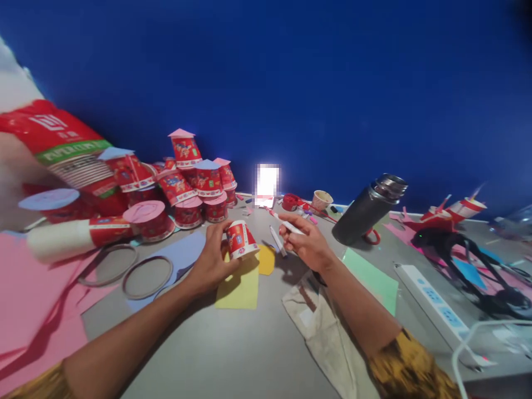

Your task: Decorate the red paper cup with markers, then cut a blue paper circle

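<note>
My left hand (211,256) is closed around a small red printed paper cup (240,239), held upside down and tilted just above a yellow-green sheet of paper (243,288). My right hand (305,239) pinches a white marker with a red tip (286,223), its tip pointing left and away from the cup. An orange-yellow paper piece (266,259) lies under the cup. A second white marker (277,240) lies on the grey table (233,349) between my hands.
A pile of red paper cups capped with coloured paper (183,183) fills the far left, beside two round rings (147,276) and pink sheets (29,293). A dark steel flask (368,208), a beige cloth (324,327), a white power strip (432,307) and black cables (477,271) lie right.
</note>
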